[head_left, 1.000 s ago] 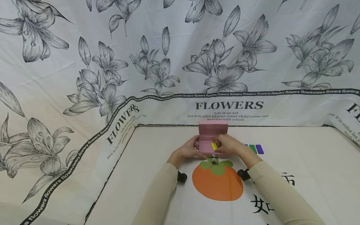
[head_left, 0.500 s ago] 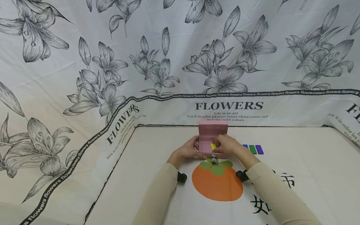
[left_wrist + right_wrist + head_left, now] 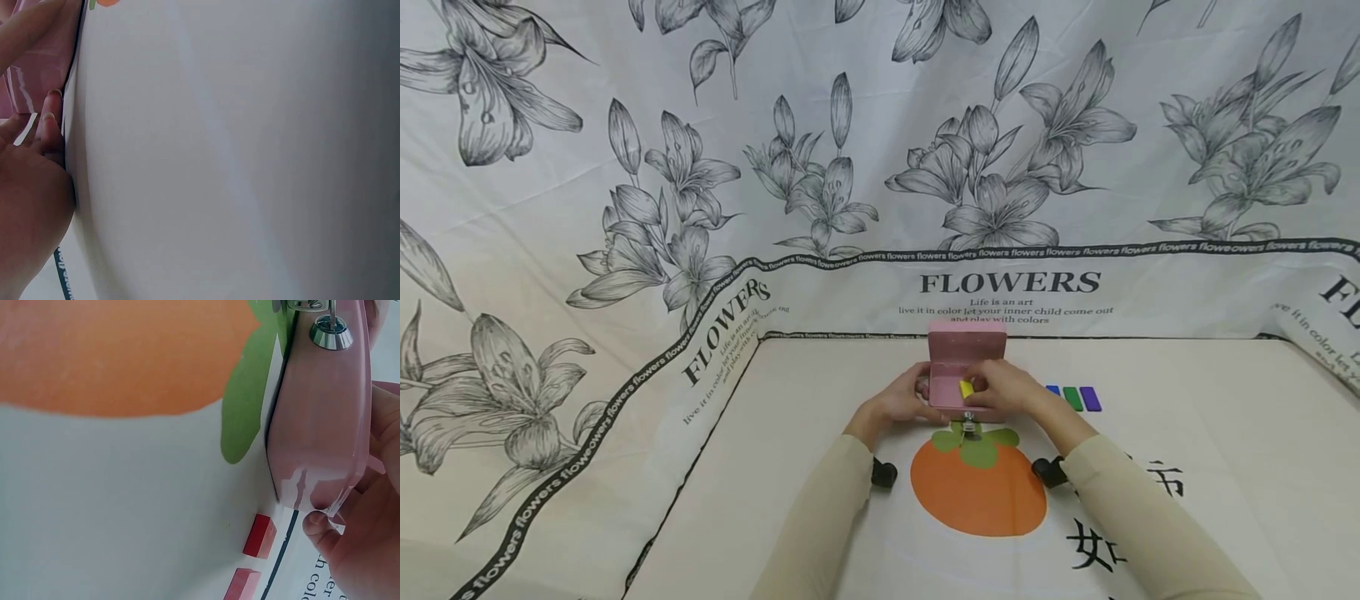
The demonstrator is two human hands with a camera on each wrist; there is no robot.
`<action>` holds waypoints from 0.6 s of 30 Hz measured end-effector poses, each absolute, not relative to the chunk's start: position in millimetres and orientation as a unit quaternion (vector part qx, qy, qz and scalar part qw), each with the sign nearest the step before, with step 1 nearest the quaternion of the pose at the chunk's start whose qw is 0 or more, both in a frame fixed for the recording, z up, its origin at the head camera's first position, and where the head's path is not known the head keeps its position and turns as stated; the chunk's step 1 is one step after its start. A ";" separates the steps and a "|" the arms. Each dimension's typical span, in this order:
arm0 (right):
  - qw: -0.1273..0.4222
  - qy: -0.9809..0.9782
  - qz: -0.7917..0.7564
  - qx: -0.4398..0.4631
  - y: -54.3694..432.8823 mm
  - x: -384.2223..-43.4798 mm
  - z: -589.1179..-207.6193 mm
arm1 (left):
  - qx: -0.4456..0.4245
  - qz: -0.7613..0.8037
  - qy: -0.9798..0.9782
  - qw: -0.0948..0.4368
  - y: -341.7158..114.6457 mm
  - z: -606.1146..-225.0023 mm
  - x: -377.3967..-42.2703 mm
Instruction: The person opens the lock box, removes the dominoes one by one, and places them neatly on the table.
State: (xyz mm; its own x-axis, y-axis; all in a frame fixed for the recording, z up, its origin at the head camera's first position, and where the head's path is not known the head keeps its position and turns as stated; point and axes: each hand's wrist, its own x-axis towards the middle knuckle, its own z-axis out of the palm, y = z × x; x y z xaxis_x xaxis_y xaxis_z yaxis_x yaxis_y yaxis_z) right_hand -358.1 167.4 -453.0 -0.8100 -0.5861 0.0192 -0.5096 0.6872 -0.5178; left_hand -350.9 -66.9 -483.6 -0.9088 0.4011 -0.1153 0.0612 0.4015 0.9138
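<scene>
A pink cash box [image 3: 967, 343] stands on the table with its lid raised, a key in the silver lock [image 3: 331, 332] on its front. My left hand [image 3: 901, 397] grips the box's left side, thumb toward the front; the left wrist view shows its fingers [image 3: 51, 128] against the pink wall. Over the inside of the box, my right hand [image 3: 1006, 387] pinches a small yellow block [image 3: 966, 389]. In the right wrist view that hand [image 3: 369, 544] reaches over the box's right end, and the yellow block is hidden there.
Right of the box lie blue [image 3: 1053, 390], green [image 3: 1072, 399] and purple blocks [image 3: 1090, 399]. The right wrist view also shows a red block [image 3: 259, 536] and a pink block [image 3: 242, 585]. A printed orange persimmon [image 3: 977, 487] lies in front. Flowered cloth [image 3: 850, 292] hangs behind.
My right hand has shifted the yellow block slightly left inside the box. The left hand stays in place on the box.
</scene>
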 end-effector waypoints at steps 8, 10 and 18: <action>0.045 0.914 -0.280 -0.289 170.8 -353.5 -451.1 | 0.146 0.523 0.825 0.160 -66.9 -483.0 -350.1; 0.043 0.913 -0.290 -0.285 171.2 -351.4 -448.2 | 0.145 0.523 0.824 0.160 -67.0 -482.7 -350.2; 0.032 0.899 -0.324 -0.294 175.0 -345.1 -441.2 | 0.132 0.516 0.831 0.164 -66.8 -481.5 -349.1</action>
State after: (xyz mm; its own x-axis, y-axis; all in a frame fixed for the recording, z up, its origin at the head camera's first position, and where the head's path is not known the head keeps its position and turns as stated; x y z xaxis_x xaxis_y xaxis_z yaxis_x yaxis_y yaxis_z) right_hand -345.1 175.0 -441.2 -0.8252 -0.5492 0.1323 -0.5075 0.6179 -0.6005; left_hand -349.1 -66.8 -481.5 -0.9117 0.3876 -0.1360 0.0501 0.4336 0.8997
